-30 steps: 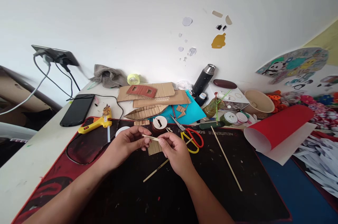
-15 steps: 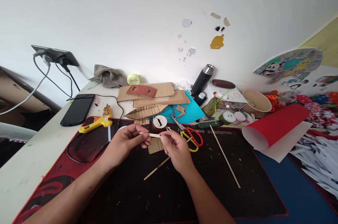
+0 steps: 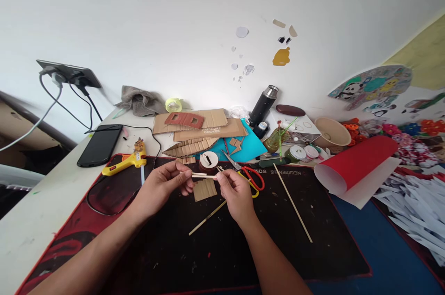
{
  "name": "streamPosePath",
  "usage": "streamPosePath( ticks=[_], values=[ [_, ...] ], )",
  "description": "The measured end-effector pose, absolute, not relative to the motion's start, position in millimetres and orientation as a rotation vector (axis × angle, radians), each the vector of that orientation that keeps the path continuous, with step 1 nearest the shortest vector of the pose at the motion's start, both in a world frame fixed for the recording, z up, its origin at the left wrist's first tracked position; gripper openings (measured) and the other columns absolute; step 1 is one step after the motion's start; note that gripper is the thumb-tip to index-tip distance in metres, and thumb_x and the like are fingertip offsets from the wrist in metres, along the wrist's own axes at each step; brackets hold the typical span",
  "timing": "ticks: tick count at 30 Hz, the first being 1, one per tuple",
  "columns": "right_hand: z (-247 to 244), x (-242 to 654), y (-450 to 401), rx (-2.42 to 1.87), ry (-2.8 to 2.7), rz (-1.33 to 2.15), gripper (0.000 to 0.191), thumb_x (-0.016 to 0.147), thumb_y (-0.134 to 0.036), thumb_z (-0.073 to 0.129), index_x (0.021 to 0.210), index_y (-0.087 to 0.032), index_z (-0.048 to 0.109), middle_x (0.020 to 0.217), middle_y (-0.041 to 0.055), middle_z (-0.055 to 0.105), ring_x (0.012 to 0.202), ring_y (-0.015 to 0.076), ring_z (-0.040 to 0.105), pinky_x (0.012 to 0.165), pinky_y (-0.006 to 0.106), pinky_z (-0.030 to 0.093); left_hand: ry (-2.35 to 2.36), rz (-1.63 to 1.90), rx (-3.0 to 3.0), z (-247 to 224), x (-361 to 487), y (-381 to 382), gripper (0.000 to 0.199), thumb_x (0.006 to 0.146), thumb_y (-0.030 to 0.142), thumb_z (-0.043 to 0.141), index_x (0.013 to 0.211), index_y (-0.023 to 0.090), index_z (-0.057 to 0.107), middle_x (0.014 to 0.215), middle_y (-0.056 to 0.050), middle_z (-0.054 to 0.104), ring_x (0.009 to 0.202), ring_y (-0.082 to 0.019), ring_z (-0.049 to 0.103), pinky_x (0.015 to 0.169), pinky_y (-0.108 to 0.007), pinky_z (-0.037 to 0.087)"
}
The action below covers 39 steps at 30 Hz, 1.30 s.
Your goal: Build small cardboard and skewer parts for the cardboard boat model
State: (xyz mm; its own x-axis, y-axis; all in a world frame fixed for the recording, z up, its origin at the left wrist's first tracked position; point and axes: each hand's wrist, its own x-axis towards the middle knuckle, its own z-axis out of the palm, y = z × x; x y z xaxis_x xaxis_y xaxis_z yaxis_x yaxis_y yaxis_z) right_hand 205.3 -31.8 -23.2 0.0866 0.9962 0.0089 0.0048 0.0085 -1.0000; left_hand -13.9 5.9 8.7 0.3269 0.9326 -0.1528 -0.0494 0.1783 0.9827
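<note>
Two short thin wooden sticks [image 3: 204,175] stretch level between my hands above the black mat [image 3: 222,248]. My left hand [image 3: 167,185] pinches their left end, and my right hand [image 3: 236,191] pinches the right end between thumb and fingers. Just below the sticks lies a small cardboard square [image 3: 205,190]. A longer stick [image 3: 207,217] slants on the mat, partly hidden by my right hand. Scissors with red and yellow handles [image 3: 256,179] lie open beyond that hand. Another long stick [image 3: 292,202] rests to the right.
A yellow glue gun [image 3: 125,164] and a phone [image 3: 99,145] are at the left. Behind my hands are cardboard pieces [image 3: 217,129], blue paper [image 3: 251,141] and a round container [image 3: 208,160]. A black flask [image 3: 263,105] stands near the wall, with a red paper roll [image 3: 361,162] at right.
My hands have moved slightly apart, so more of the sticks and the cardboard square shows. The whole view has shifted a little.
</note>
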Motion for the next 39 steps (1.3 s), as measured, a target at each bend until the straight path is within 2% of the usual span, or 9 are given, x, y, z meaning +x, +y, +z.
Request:
streamPosePath(
  ticks=[3,5,8,11,14,19,26,33,39],
  values=[
    [-22.0,211.9,-31.9,-1.21,-1.049,1.131,0.051,0.094,-0.068,0.069,0.08,-0.019,0.069,0.053,-0.0083,0.035,0.048,0.01,0.031,0.046,0.025,0.024,1.13,0.832,1.346,10.1,-18.5,6.2,0.051,0.089,0.07,0.072,0.081,0.021,0.061,0.063,0.002,0.067,0.056,-0.015,0.059,0.056,-0.026,0.047],
    [-19.6,215.2,-33.2,-1.188,-0.995,1.129,0.055,0.094,-0.071,0.069,0.073,-0.02,0.064,0.052,-0.0089,0.033,0.046,0.0093,0.03,0.045,0.025,0.023,1.197,0.729,1.566,9.9,-18.9,3.5,0.05,0.094,0.069,0.065,0.078,0.022,0.062,0.062,0.002,0.064,0.057,-0.015,0.057,0.057,-0.026,0.044],
    [-16.5,216.4,-36.3,-1.178,-0.987,1.118,0.06,0.095,-0.072,0.067,0.065,-0.021,0.056,0.051,-0.008,0.035,0.045,0.0089,0.032,0.044,0.025,0.023,1.124,0.54,1.873,6.1,-14.1,-3.9,0.039,0.101,0.057,0.059,0.085,0.023,0.07,0.078,0.0,0.072,0.073,-0.018,0.065,0.069,-0.028,0.047],
    [-15.9,214.6,-38.8,-1.19,-1.007,1.111,0.061,0.096,-0.072,0.066,0.063,-0.022,0.053,0.051,-0.0075,0.036,0.045,0.009,0.033,0.044,0.025,0.023,1.039,0.435,2.11,-0.5,-8.3,-9.7,0.027,0.104,0.042,0.054,0.095,0.024,0.072,0.093,-0.003,0.077,0.085,-0.021,0.07,0.076,-0.03,0.047],
    [-17.3,212.8,-40.0,-1.208,-1.011,1.132,0.061,0.095,-0.073,0.066,0.065,-0.022,0.056,0.051,-0.0077,0.036,0.045,0.0092,0.032,0.045,0.025,0.024,1.024,0.361,2.289,-5.9,-8.1,-10.3,0.024,0.105,0.036,0.052,0.095,0.024,0.071,0.094,-0.004,0.077,0.084,-0.022,0.07,0.075,-0.031,0.045],
    [-20.8,211.9,-42.5,-1.226,-0.99,1.173,0.06,0.092,-0.076,0.067,0.068,-0.021,0.058,0.05,-0.0086,0.034,0.045,0.0091,0.03,0.045,0.025,0.023,1.028,0.232,2.447,-10.5,-14.7,-7.5,0.025,0.104,0.038,0.054,0.087,0.024,0.067,0.085,-0.005,0.074,0.077,-0.024,0.069,0.067,-0.033,0.04],
    [-20.9,210.0,-45.9,-1.237,-1.026,1.196,0.059,0.093,-0.075,0.067,0.07,-0.021,0.06,0.051,-0.0081,0.036,0.046,0.0098,0.032,0.047,0.025,0.026,1.048,0.261,2.311,1.3,-18.6,-5.5,0.026,0.099,0.047,0.063,0.088,0.026,0.072,0.083,-0.003,0.076,0.075,-0.023,0.069,0.066,-0.031,0.04],
    [-26.1,212.1,-48.2,-1.266,-1.092,1.162,0.055,0.096,-0.072,0.065,0.077,-0.02,0.067,0.053,-0.0082,0.036,0.048,0.0109,0.032,0.048,0.026,0.026,1.227,0.75,1.846,18.4,-21.9,0.0,0.041,0.104,0.057,0.053,0.109,0.025,0.077,0.097,-0.003,0.081,0.086,-0.023,0.072,0.077,-0.028,0.051],
    [-22.5,209.8,-51.8,-1.351,-1.296,1.045,0.047,0.099,-0.059,0.064,0.078,-0.018,0.073,0.058,-0.004,0.046,0.054,0.0126,0.038,0.052,0.027,0.028,1.093,0.705,1.799,22.0,-18.9,-2.3,0.04,0.101,0.058,0.06,0.099,0.023,0.079,0.093,-0.004,0.081,0.087,-0.025,0.072,0.078,-0.029,0.053]
  ],
)
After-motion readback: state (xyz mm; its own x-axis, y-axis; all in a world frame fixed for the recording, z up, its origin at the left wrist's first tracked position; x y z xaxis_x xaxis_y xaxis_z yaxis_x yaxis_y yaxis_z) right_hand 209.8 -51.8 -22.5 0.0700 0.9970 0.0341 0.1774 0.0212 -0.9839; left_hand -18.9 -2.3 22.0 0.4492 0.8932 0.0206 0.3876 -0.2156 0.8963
